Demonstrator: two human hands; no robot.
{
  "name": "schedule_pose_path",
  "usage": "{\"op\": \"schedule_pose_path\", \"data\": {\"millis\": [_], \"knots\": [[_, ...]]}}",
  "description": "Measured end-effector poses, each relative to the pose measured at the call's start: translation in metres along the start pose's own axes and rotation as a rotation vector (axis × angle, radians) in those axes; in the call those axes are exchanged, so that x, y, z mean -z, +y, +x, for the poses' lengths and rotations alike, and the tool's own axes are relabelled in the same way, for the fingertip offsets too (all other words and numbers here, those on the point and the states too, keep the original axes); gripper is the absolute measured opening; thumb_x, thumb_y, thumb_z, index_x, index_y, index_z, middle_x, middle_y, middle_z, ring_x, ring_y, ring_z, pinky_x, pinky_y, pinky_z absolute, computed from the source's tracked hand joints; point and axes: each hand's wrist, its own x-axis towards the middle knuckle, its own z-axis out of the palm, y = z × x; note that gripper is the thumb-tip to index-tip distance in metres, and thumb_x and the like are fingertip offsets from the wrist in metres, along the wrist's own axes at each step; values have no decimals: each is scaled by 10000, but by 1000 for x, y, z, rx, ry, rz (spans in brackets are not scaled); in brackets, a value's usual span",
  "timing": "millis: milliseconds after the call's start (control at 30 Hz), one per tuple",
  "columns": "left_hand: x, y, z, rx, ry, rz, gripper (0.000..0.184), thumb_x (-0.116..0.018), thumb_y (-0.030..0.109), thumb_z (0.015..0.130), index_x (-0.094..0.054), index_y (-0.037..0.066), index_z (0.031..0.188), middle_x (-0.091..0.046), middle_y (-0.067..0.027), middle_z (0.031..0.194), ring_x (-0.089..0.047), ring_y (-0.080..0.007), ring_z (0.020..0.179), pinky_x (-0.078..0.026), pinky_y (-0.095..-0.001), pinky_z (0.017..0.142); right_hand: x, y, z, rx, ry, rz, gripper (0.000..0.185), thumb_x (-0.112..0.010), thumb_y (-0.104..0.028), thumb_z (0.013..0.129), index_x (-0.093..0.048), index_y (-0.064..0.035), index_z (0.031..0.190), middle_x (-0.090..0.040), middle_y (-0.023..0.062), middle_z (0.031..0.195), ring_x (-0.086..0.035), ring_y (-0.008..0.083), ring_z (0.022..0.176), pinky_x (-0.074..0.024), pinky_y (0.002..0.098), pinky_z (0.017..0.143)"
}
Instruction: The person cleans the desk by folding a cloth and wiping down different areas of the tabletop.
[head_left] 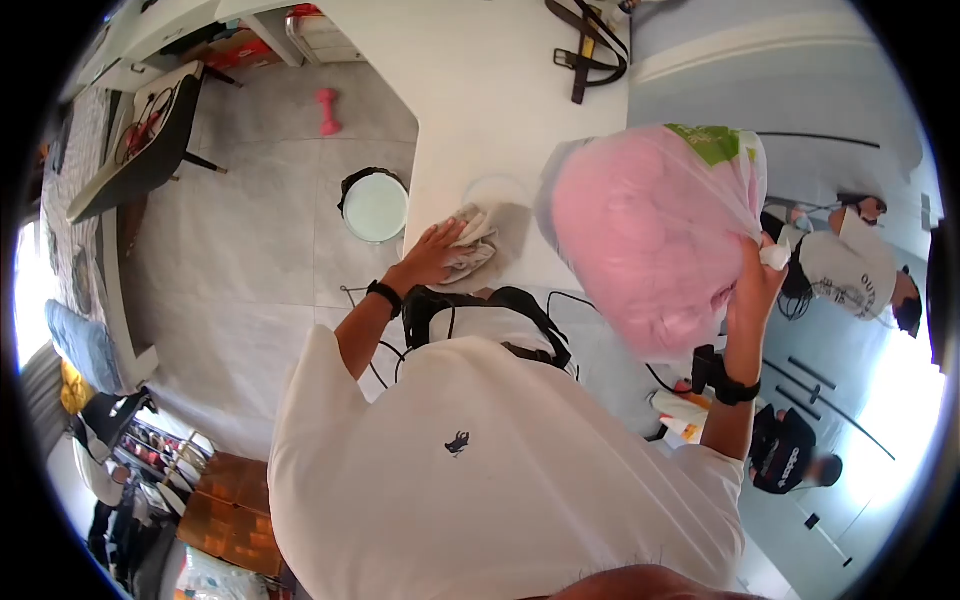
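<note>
My left hand [432, 256] presses on a crumpled light-grey cloth [474, 247] at the near edge of the white table [478, 110]. Its fingers lie over the bunched fabric. On the right, my right hand [755, 280] grips the gathered side of a see-through plastic bag [640, 230] stuffed with something soft and pink. A green print shows at the bag's far corner. The bag leans over the table's right edge, partly beyond it. A small white piece, perhaps bag film, sticks out by my right fingers.
A coiled belt [592, 60] lies at the table's far right. On the floor to the left are a round bin [375, 207] and a pink dumbbell [328, 112]. A chair [150, 150] stands farther left. Glossy panels at right show people, seemingly reflected.
</note>
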Motion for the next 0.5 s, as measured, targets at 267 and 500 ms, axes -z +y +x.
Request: {"op": "schedule_pose_path", "data": {"millis": [267,500], "knots": [[-6,23,36,71,25,-60,707,-695,202,742,-471,412,1379,0,-129,1610,18,-364,1477,-81,-526,1158,-123,0,62,39,-61,126,227,-697,-124,834,-663,73,941,-638,18,865,-546,98,759,-446,265,685],[-29,13,34,-34,230,6,657,-655,78,736,-552,340,1330,-164,-110,1593,-127,-304,1474,-153,-477,1161,-206,31,98,139,-320,-287,400,-647,-347,876,-654,48,940,-656,122,774,-598,184,736,-462,335,695]]}}
